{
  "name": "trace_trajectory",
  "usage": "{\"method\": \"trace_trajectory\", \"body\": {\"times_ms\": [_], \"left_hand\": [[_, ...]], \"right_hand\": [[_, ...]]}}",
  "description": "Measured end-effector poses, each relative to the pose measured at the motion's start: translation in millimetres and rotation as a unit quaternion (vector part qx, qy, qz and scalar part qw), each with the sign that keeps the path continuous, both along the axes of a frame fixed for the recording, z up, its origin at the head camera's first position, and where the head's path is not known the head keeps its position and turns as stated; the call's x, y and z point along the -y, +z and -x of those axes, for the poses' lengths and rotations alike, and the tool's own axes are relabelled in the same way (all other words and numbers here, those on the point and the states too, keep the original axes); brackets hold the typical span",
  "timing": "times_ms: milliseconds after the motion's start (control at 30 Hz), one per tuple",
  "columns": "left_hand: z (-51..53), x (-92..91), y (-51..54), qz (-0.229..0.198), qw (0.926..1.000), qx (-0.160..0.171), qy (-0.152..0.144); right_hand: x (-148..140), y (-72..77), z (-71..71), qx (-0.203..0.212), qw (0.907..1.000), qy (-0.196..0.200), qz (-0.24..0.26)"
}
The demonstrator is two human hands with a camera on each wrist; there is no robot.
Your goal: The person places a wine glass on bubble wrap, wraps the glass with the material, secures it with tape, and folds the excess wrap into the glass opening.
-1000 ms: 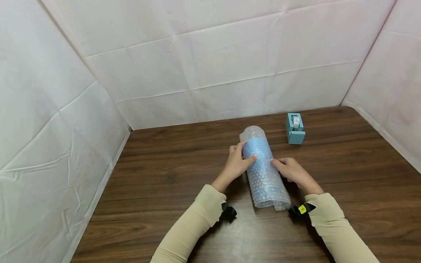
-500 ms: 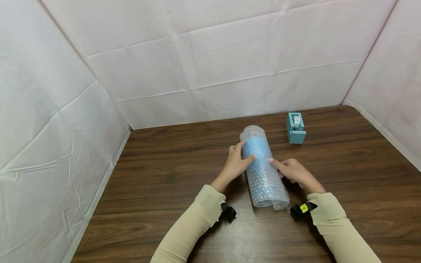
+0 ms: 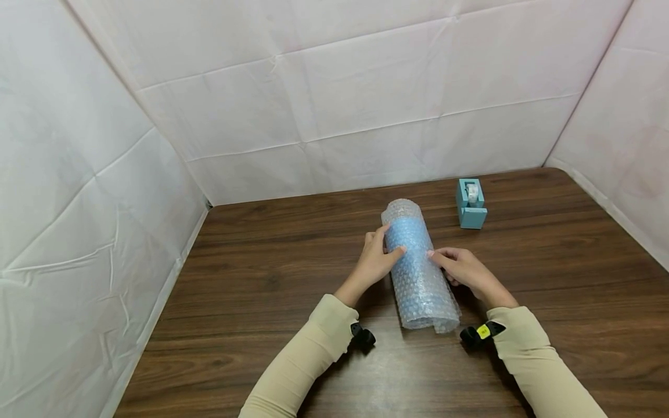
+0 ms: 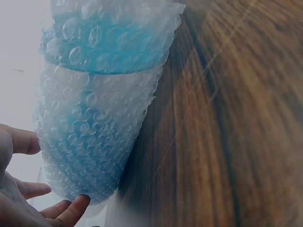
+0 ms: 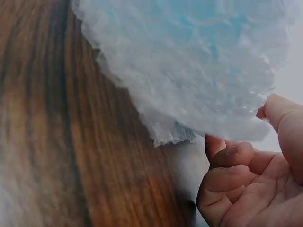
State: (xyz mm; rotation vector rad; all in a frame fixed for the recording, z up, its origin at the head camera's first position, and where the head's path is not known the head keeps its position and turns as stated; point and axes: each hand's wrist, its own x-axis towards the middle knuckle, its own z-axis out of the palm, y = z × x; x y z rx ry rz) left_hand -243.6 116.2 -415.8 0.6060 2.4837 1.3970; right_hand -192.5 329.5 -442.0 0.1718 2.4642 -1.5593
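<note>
A roll of clear bubble wrap (image 3: pixel 418 278) lies on the table around something blue. My left hand (image 3: pixel 373 259) rests on its left side, thumb on top and fingers spread along it. In the left wrist view the left hand (image 4: pixel 28 189) touches the wrap (image 4: pixel 94 109) with spread fingertips. My right hand (image 3: pixel 464 271) pinches the wrap's edge at the right side. In the right wrist view, thumb and forefinger of the right hand (image 5: pixel 258 175) hold the edge of the wrap (image 5: pixel 189 80), the other fingers curled below.
A light blue tape dispenser (image 3: pixel 472 209) with a roll of clear tape stands behind and to the right of the wrap. White sheeting (image 3: pixel 366 116) hangs behind and at both sides of the dark wooden table (image 3: pixel 251 273).
The right hand has shifted very slightly, and the wrap's near end has moved a little left. The left hand keeps its place on the roll.
</note>
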Motion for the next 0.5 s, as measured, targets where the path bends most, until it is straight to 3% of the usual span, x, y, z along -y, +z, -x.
{"method": "trace_trajectory", "body": {"times_ms": [500], "left_hand": [[-1.0,5.3,2.5,0.017,0.9991,-0.029,-0.025]], "right_hand": [[2.1,2.1,0.0,-0.007,0.9999,-0.008,0.005]]}}
